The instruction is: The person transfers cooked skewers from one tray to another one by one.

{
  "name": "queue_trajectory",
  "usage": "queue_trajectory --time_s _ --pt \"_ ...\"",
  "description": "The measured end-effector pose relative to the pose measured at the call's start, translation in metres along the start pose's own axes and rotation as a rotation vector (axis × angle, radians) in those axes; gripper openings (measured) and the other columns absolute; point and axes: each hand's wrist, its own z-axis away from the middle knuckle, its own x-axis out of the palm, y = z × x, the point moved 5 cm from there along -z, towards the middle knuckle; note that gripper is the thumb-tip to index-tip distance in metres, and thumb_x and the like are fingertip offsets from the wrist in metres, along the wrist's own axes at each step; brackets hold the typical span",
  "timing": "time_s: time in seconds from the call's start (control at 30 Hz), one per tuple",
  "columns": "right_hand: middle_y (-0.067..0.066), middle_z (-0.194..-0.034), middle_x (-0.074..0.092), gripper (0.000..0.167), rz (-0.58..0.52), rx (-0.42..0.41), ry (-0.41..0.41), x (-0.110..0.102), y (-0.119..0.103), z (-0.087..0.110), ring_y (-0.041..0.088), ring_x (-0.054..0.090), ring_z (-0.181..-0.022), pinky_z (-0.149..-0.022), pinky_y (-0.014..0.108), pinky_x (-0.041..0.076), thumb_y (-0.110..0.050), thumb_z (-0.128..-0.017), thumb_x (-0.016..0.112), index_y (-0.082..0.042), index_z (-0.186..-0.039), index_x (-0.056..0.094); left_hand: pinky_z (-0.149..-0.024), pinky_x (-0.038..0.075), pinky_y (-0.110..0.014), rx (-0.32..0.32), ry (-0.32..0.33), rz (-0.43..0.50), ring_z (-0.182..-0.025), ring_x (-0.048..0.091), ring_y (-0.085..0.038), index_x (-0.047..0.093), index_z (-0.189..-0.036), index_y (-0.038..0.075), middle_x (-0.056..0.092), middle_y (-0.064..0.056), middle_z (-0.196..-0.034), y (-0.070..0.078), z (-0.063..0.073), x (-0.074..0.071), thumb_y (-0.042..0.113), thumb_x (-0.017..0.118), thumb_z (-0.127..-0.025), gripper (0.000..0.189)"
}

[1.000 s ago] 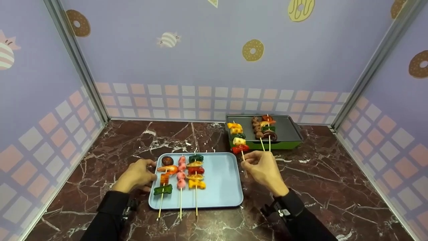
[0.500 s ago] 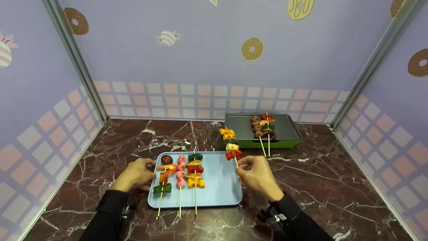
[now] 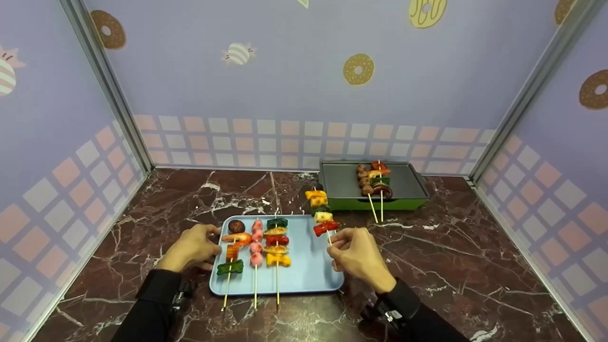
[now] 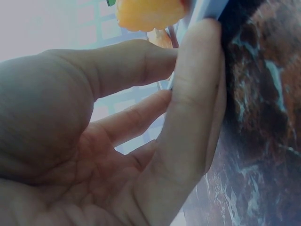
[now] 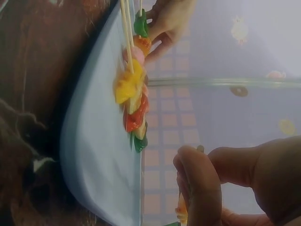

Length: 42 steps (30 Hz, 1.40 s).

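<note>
My left hand (image 3: 191,248) grips the left rim of a light blue tray (image 3: 311,275), thumb and fingers at its edge in the left wrist view. My right hand (image 3: 358,256) pinches the stick of a vegetable skewer (image 3: 323,217) with yellow, green, white and red pieces. That skewer is raised over the tray's right side. On the tray lie a shrimp-and-vegetable skewer (image 3: 232,254), a pink ball skewer (image 3: 256,247) and a pepper skewer (image 3: 277,242), sticks reaching past the front rim. Most of the held skewer is hidden by my fingers in the right wrist view.
A green grill pan (image 3: 403,183) with a dark top stands behind the tray, to the right. On it rest a meatball skewer (image 3: 365,180) and a mixed skewer (image 3: 380,180), sticks over its front edge. Patterned walls enclose the dark marble table (image 3: 451,247).
My right hand has brought the vegetable skewer left and toward me, from the grill pan's front left corner to over the tray's right side. The left hand stays at the tray's rim.
</note>
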Motion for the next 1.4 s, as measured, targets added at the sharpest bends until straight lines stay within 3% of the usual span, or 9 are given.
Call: queue_trajectory --time_s 0.57,0.93,1.4 --pt "0.002 -0.069 0.064 0.014 0.135 -0.015 -0.031 0.02 -0.003 0.009 0.017 0.059 -0.042 -0.039 0.031 0.052 -0.008 -0.073 0.066 -0.004 -0.087 0.065 -0.047 0.055 -0.04 0.026 0.014 -0.051 -0.058 0.062 -0.028 0.05 -0.124 0.005 0.06 -0.017 -0.08 0.0 -0.001 -0.001 -0.006 0.063 -0.074 0.053" --pt "-0.003 -0.066 0.063 0.012 0.204 -0.037 -0.055 0.03 0.0 0.014 0.012 0.057 -0.041 -0.04 0.028 0.052 -0.013 -0.074 0.067 -0.008 -0.085 0.067 -0.047 0.055 -0.041 0.017 0.014 -0.022 -0.057 0.062 -0.028 0.05 -0.123 0.004 0.059 -0.019 -0.082 0.0 -0.004 0.0 -0.008 0.062 -0.073 0.053" --pt "0.01 -0.07 0.063 0.011 -0.011 0.054 -0.153 0.048 0.005 0.023 0.023 0.06 -0.046 -0.042 0.034 0.053 -0.003 -0.076 0.065 0.0 -0.086 0.064 -0.048 0.055 -0.041 0.012 0.006 -0.015 -0.058 0.062 -0.028 0.049 -0.124 0.005 0.059 -0.02 -0.085 0.0 -0.002 0.0 -0.007 0.062 -0.075 0.052"
